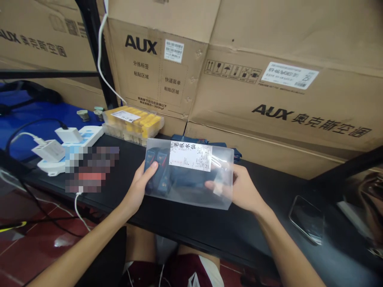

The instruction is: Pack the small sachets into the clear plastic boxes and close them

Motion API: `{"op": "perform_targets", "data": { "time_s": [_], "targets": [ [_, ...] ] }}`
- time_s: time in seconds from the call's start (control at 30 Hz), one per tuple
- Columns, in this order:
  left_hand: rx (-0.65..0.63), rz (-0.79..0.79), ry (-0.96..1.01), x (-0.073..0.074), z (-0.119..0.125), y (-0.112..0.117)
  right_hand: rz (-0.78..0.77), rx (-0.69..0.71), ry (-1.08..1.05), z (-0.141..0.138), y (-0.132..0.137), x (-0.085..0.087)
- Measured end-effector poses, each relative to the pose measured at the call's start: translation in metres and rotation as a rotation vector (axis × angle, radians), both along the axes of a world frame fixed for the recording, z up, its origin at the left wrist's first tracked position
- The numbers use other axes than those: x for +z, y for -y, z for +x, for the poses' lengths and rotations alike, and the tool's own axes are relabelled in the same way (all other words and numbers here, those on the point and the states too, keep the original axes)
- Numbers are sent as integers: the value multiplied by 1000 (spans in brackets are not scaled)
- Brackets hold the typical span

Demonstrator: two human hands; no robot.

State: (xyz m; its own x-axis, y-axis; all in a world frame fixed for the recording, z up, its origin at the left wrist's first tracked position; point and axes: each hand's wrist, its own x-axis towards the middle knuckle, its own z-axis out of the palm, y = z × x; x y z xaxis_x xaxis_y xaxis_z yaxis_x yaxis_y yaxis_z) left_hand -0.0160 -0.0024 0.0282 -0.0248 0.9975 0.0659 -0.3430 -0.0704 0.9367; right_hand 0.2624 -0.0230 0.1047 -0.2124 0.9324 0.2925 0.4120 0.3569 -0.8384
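I hold a frosted clear plastic bag (191,187) above the black table (185,227). It carries a white label (190,156) with printed characters, and several dark blue packets (158,167) show through it. My left hand (140,187) grips the bag's left end, thumb on its front. My right hand (239,187) has its fingers inside the bag's open right end, seen through the plastic. More dark blue packets (227,146) lie on the table just behind the bag.
Large AUX cardboard boxes (269,79) wall off the back. A clear box of yellow items (134,121) and a white power strip with chargers (66,143) sit at left. A phone (306,219) lies on the table at right. The red floor is at lower left.
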Motion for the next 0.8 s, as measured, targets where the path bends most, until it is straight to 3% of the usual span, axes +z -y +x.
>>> {"op": "perform_targets", "data": {
  "time_s": [0.1,0.17,0.33,0.43,0.5,0.67,0.8],
  "targets": [
    [-24,-58,40,2,1,0,-72,135,81,0,3,1],
    [-36,-88,50,4,3,0,-68,144,76,-3,4,1],
    [-3,-156,81,7,4,-2,118,-230,-135,-20,3,-6],
    [23,-121,73,4,2,-4,111,-292,-173,-24,-1,-12],
    [42,-75,60,2,0,-4,52,-172,-140,-23,-2,-15],
    [-71,-5,-35,0,0,-1,-25,374,149,-19,4,-14],
    [-176,30,-104,3,1,1,27,499,368,-20,9,-9]
  ]
}}
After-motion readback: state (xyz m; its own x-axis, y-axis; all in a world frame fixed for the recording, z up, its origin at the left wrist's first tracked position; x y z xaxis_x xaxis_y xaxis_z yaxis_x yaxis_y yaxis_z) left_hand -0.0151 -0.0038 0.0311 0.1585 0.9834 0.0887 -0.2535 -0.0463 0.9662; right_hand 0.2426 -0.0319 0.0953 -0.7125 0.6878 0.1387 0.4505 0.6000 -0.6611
